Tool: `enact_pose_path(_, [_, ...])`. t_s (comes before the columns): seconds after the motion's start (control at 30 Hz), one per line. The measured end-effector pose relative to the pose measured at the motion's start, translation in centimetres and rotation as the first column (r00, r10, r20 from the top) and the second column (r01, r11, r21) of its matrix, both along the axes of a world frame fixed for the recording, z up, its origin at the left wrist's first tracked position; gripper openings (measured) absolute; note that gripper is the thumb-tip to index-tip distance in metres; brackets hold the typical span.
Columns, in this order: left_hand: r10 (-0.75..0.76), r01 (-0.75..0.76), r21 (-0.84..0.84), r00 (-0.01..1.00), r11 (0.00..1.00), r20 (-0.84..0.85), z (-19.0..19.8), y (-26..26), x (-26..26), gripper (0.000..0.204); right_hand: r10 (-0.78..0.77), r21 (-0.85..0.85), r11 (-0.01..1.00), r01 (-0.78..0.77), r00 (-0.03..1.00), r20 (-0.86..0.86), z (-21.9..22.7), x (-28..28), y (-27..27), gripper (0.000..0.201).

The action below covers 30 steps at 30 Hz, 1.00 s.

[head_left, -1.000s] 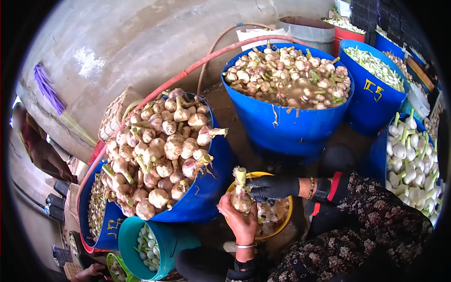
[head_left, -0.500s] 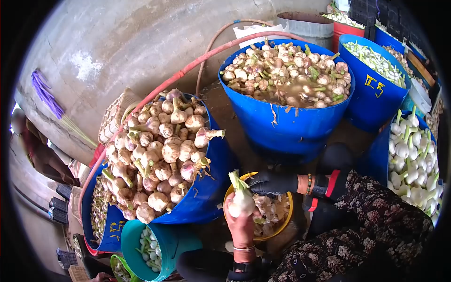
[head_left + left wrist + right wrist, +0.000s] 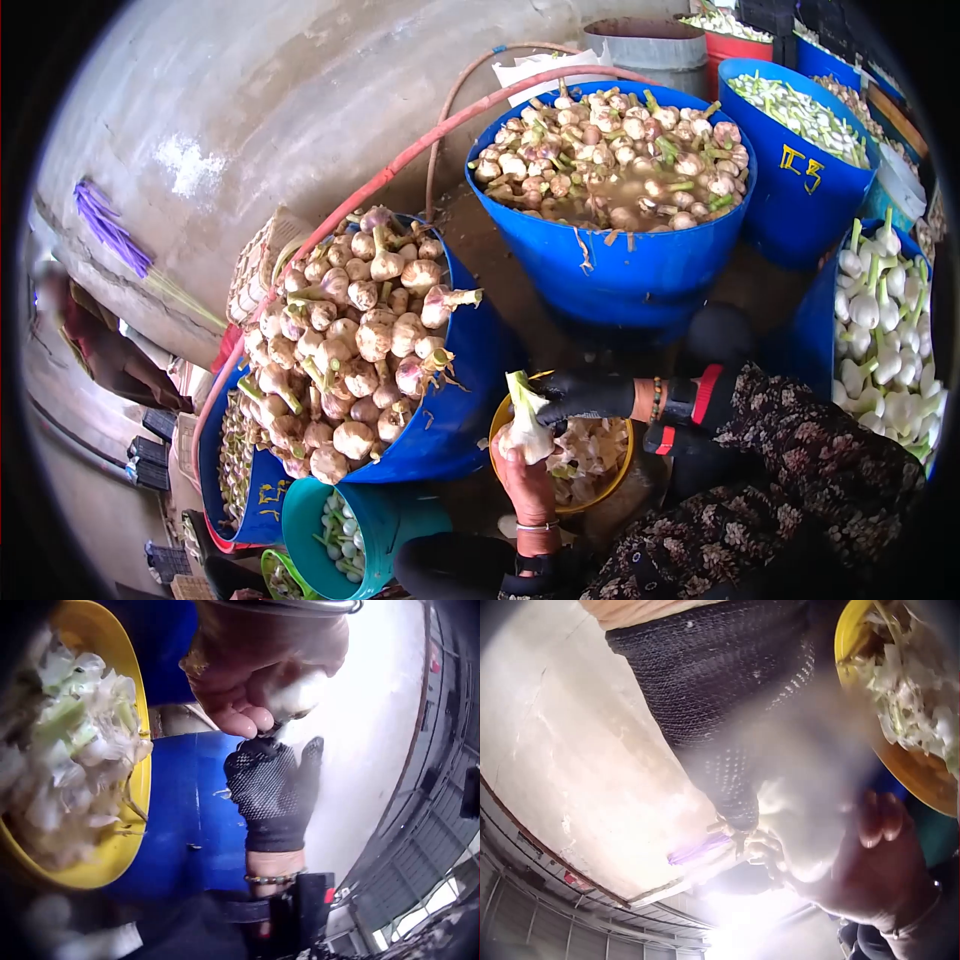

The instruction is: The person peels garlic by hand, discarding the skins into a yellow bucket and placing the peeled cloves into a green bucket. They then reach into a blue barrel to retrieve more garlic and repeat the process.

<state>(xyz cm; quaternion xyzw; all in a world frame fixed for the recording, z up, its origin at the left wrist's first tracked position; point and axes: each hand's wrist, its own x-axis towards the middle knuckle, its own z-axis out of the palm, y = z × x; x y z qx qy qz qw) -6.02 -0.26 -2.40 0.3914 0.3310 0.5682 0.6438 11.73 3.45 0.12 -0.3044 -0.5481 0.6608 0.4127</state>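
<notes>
A white garlic bulb [image 3: 526, 437] with a thick green-white stem stands upright in my bare left hand [image 3: 527, 488], over a yellow tub [image 3: 626, 460] of papery peelings. My right hand [image 3: 590, 393], in a black glove with white dots, has its curled fingers at the bulb's side near the stem. In the left wrist view the gloved right hand [image 3: 270, 784] meets the fingertips of the left hand [image 3: 262, 667]. The bulb [image 3: 810, 832] is blurred in the right wrist view, between the glove and the bare palm.
Unpeeled garlic fills a blue barrel [image 3: 480, 350] at left; another blue barrel [image 3: 610, 275] holds bulbs in murky water. White bulbs lie in a teal bucket [image 3: 400, 530] and a barrel [image 3: 815, 340] at right. A red hose [image 3: 400, 160] arches behind. Another person [image 3: 110, 340] is at far left.
The bulb in my left hand has gone from brown-skinned to white. It has tilted and turned between the hands, while the gloved hand stays beside it.
</notes>
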Motion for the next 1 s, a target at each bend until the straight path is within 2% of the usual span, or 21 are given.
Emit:
enact_pose_path(0.07, [0.074, -0.068, 0.078, 0.994, 0.995, -0.085, -0.1, 0.1, 0.3, 0.061, -0.001, -0.030, 1.000, 0.001, 1.000, 0.011, -0.7, -0.3, 0.4, 0.041])
enact_pose_path(0.13, [0.073, -0.067, -0.109, 0.996, 0.992, 0.054, 0.6, -0.2, 0.6, 0.057, -0.180, -0.025, 0.984, 0.178, 0.975, -0.132, -2.3, -1.8, 0.3, 0.032])
enact_pose_path(0.17, [0.073, -0.067, -0.108, 0.996, 0.992, 0.047, 0.3, -0.1, 0.2, 0.057, -0.142, -0.030, 0.990, 0.139, 0.983, -0.113, -3.1, -2.0, 0.5, 0.025])
enact_pose_path(0.2, [-0.066, 0.108, -0.169, 0.969, 0.980, 0.237, 0.1, 0.1, -0.3, 0.056, -0.144, -0.032, 0.989, 0.141, 0.982, -0.120, -2.9, -2.0, 0.3, 0.025])
enact_pose_path(0.23, [-0.184, 0.288, -0.197, 0.886, 0.937, 0.425, -0.1, 0.2, -0.9, 0.054, -0.137, -0.083, 0.989, 0.121, 0.964, -0.226, -2.9, -2.1, -0.1, 0.023])
enact_pose_path(0.27, [-0.185, 0.290, -0.201, 0.888, 0.936, 0.421, -0.2, 0.3, -1.3, 0.054, -0.133, -0.131, 0.987, 0.094, 0.935, -0.329, -2.8, -2.1, -0.6, 0.021])
enact_pose_path(0.3, [-0.102, 0.261, -0.354, 0.907, 0.898, 0.409, 0.3, 0.6, -1.5, 0.054, -0.176, -0.224, 0.969, 0.102, 0.923, -0.343, -2.5, -2.2, -1.0, 0.021])
enact_pose_path(0.33, [-0.022, 0.227, -0.496, 0.923, 0.838, 0.385, 0.7, 0.8, -1.5, 0.055, -0.176, -0.223, 0.970, 0.101, 0.922, -0.346, -2.8, -2.4, -0.9, 0.021])
enact_pose_path(0.37, [-0.081, 0.145, -0.405, 0.982, 0.903, 0.171, 0.6, 0.9, -1.4, 0.056, -0.215, -0.212, 0.965, 0.152, 0.924, -0.317, -3.3, -2.6, -0.6, 0.019])
enact_pose_path(0.4, [-0.065, 0.080, -0.297, 0.996, 0.952, 0.061, 1.0, 0.8, -1.3, 0.052, -0.259, -0.204, 0.957, 0.205, 0.922, -0.289, -3.3, -2.8, -0.6, 0.016])
enact_pose_path(0.43, [-0.024, 0.014, -0.184, 0.998, 0.983, -0.052, 1.5, 0.6, -1.2, 0.048, -0.200, -0.190, 0.971, 0.145, 0.927, -0.316, -3.4, -2.5, -0.2, 0.012])
enact_pose_path(0.47, [0.013, -0.001, -0.164, 0.997, 0.987, 0.073, 2.2, 0.1, -0.7, 0.045, -0.207, -0.190, 0.970, 0.152, 0.926, -0.316, -3.5, -2.6, 0.0, 0.012])
enact_pose_path(0.53, [0.151, -0.152, -0.036, 0.988, 0.988, -0.044, 3.2, -1.0, 1.1, 0.046, -0.353, -0.057, 0.935, 0.349, 0.928, -0.116, -3.1, -3.0, 0.3, 0.011])
enact_pose_path(0.57, [0.286, -0.208, 0.247, 0.894, 0.946, -0.346, 1.7, -0.9, 1.4, 0.054, -0.356, -0.060, 0.934, 0.351, 0.927, -0.118, -3.0, -3.1, 0.2, 0.011])
enact_pose_path(0.67, [0.204, -0.132, 0.231, 0.923, 0.964, -0.327, 0.5, -0.2, -0.1, 0.068, -0.354, 0.060, 0.933, 0.354, 0.935, -0.017, -2.5, -3.3, -0.1, 0.011])
enact_pose_path(0.73, [0.239, -0.145, 0.295, 0.919, 0.944, -0.313, 1.0, -0.2, 0.1, 0.058, -0.352, 0.011, 0.935, 0.354, 0.932, -0.089, -0.1, -2.4, -0.8, 0.009])
enact_pose_path(0.8, [0.130, -0.047, 0.250, 0.937, 0.967, -0.326, 2.0, -0.7, -0.1, 0.061, -0.339, -0.099, 0.939, 0.331, 0.938, -0.078, 1.0, -1.5, -0.9, 0.007])
enact_pose_path(0.83, [0.068, -0.020, 0.153, 0.948, 0.988, -0.310, 2.2, -1.1, -0.6, 0.065, -0.364, -0.221, 0.920, 0.325, 0.916, -0.168, 1.3, -1.2, -0.9, 0.006])
enact_pose_path(0.87, [0.065, -0.019, 0.152, 0.949, 0.988, -0.309, 2.7, -1.5, -0.6, 0.065, -0.477, -0.229, 0.870, 0.437, 0.863, -0.166, 3.1, -0.9, -1.3, 0.008])
enact_pose_path(0.93, [-0.069, 0.101, 0.172, 0.981, 0.980, -0.179, 3.9, -2.2, -0.7, 0.073, -0.526, -0.191, 0.842, 0.504, 0.846, -0.086, 2.2, 0.8, 0.1, 0.011])
enact_pose_path(1.0, [-0.040, 0.092, 0.204, 0.968, 0.975, -0.246, 4.3, -2.1, -1.1, 0.077, -0.314, -0.246, 0.938, 0.246, 0.902, -0.297, 2.6, 2.6, 0.8, 0.016])
